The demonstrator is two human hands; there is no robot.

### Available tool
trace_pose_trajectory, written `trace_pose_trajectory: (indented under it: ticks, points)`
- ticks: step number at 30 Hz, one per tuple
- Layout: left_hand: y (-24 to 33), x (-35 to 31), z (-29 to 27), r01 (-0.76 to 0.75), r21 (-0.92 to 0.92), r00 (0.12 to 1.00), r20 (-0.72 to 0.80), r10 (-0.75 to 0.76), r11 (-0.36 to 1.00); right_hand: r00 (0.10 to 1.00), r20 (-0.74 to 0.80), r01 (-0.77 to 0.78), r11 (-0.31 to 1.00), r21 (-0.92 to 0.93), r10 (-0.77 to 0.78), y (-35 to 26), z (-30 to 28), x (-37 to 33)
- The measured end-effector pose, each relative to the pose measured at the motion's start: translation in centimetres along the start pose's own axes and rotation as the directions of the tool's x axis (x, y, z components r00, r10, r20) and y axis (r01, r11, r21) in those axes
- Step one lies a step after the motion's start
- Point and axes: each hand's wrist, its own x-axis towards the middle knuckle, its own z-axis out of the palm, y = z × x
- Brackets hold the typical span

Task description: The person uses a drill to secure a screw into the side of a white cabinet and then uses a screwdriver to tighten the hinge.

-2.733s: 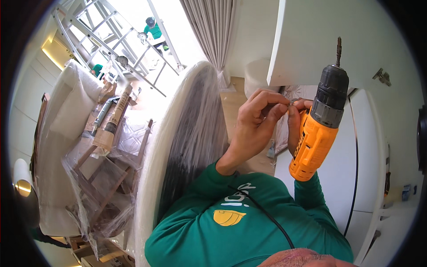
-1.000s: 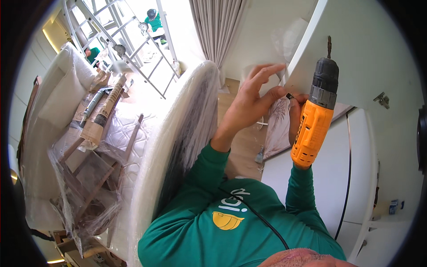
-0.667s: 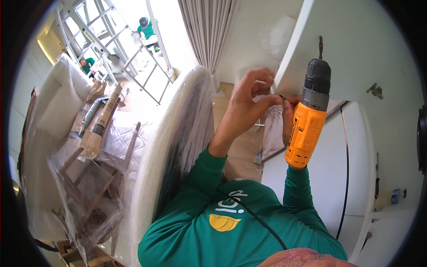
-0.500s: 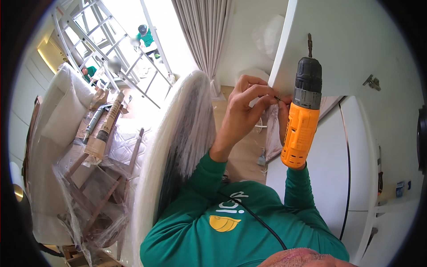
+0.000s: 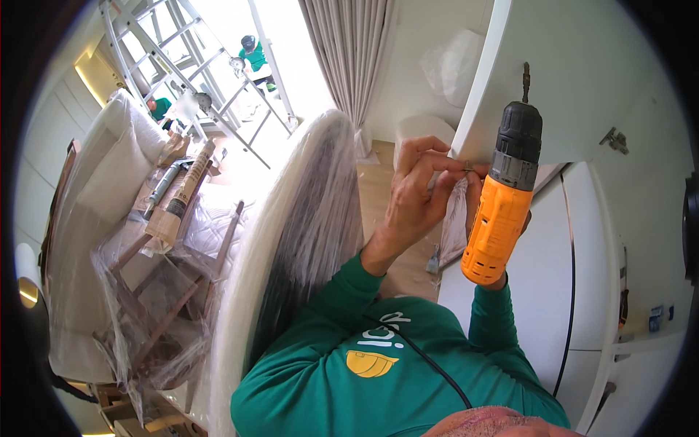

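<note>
My right hand (image 5: 472, 200) is wrapped round an orange and black cordless drill (image 5: 499, 218), whose body hides the grip and most of that hand. Its bit points toward the far side, in front of a white panel (image 5: 553, 95). My left hand (image 5: 422, 186) is closed in a pinch on a small metal piece (image 5: 468, 167), too small to name for sure. The fingertips of my right hand meet it there, just left of the drill and beside the panel's lower corner.
A plastic-wrapped upholstered piece (image 5: 313, 204) stands close at my left. Beyond it are wrapped furniture (image 5: 156, 313), a cardboard tube (image 5: 186, 193) and a sealant gun (image 5: 162, 188). Two people in green work near a ladder (image 5: 175, 73). A metal hinge (image 5: 616, 138) sits on the panel.
The whole view has shifted slightly, so hands, drill and room appear farther right. Between the fingertips, the small piece now shows as a short metallic bit rather than a thin dark sliver.
</note>
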Motion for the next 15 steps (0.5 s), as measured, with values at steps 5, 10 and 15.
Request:
trace_pose_trajectory:
  ticks: [5,10,15]
  points:
    - [0.7,-0.1,-0.1,0.013,-0.026,1.0,0.019,-0.013,1.0,0.994,-0.045,0.089,0.988,-0.123,-0.096,-0.5,0.5,0.2]
    - [1.3,-0.1,0.0,0.029,-0.045,0.999,0.041,-0.027,0.999,0.993,-0.054,-0.105,0.992,0.071,0.109,-2.1,0.4,0.2]
    - [1.6,0.0,-0.1,0.011,-0.042,0.999,0.049,-0.009,0.999,0.998,-0.057,-0.025,0.997,-0.072,0.021,-1.0,0.1,0.0]
